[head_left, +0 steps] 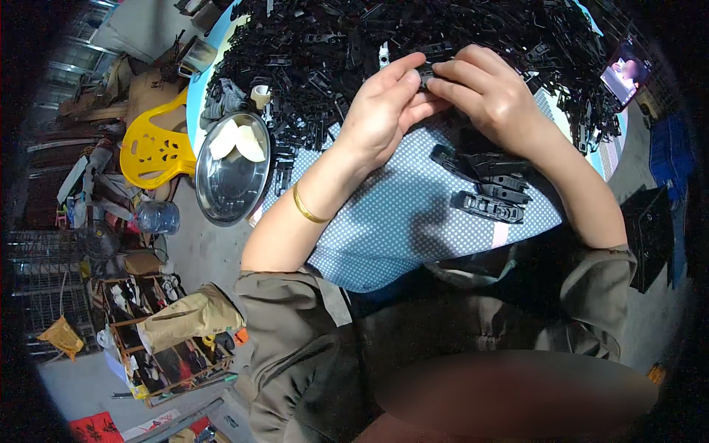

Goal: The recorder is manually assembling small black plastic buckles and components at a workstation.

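Note:
Both my hands come together at the near edge of a large heap of small black plastic parts [317, 44]. My left hand [384, 107] pinches a small dark part [425, 72] between thumb and fingers. From the other side, my right hand [487, 88] has its fingertips closed on the same piece. Most of it is hidden by my fingers, so its exact shape cannot be made out. Below my right hand, several assembled-looking black plastic pieces [491, 207] lie on a blue cloth with white dots [391, 221], which is spread over the table edge and my lap.
An oval steel bowl [229, 188] holding pale pieces stands left of my left forearm, with a roll of tape [260, 94] behind it. A phone [626, 74] with a lit screen stands at the right rim. Beyond the table are a yellow plastic chair [151, 148] and a loaded rack [162, 362].

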The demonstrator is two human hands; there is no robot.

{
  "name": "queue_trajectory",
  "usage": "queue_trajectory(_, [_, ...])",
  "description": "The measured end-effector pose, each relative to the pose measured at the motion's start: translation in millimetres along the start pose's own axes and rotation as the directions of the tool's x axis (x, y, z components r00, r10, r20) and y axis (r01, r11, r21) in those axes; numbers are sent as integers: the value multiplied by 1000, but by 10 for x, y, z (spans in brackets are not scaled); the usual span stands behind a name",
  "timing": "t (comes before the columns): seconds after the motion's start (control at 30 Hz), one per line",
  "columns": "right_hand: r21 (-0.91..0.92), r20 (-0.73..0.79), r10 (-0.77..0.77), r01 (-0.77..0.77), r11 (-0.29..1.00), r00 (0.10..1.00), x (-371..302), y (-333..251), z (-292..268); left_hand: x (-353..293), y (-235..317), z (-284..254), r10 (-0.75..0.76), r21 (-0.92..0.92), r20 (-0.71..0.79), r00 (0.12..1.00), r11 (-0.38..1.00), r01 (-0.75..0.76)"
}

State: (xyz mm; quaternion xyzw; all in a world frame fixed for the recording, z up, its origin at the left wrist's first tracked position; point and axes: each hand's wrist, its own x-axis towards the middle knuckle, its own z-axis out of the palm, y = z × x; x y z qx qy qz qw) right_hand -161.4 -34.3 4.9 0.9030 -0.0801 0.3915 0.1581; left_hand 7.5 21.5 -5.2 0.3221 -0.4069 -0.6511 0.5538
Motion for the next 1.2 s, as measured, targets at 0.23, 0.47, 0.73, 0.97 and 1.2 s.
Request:
queue_trajectory(0.23, [111, -71, 87, -79, 991, 994, 29, 133, -18, 76, 16, -42, 86, 9, 39, 996, 996, -86])
queue_trajectory(0.47, [40, 403, 450, -507, 861, 797, -61, 69, -22, 123, 68, -105, 218, 246, -142, 966, 953, -179])
queue_trajectory(0.73, [-64, 398, 407, -418, 906, 822, -218, 107, 40, 103, 98, -63, 183, 214, -171, 968, 966, -145])
queue_trajectory(0.97, [583, 476, 521, -698, 415, 708, -37, 142, -94, 75, -12, 15, 104, 170, -84, 991, 982, -88])
queue_trajectory(1.2, [508, 408, 556, -686, 521, 724, -48, 102, 20, 64, -115, -1, 86, 192, -16, 996, 978, -82])
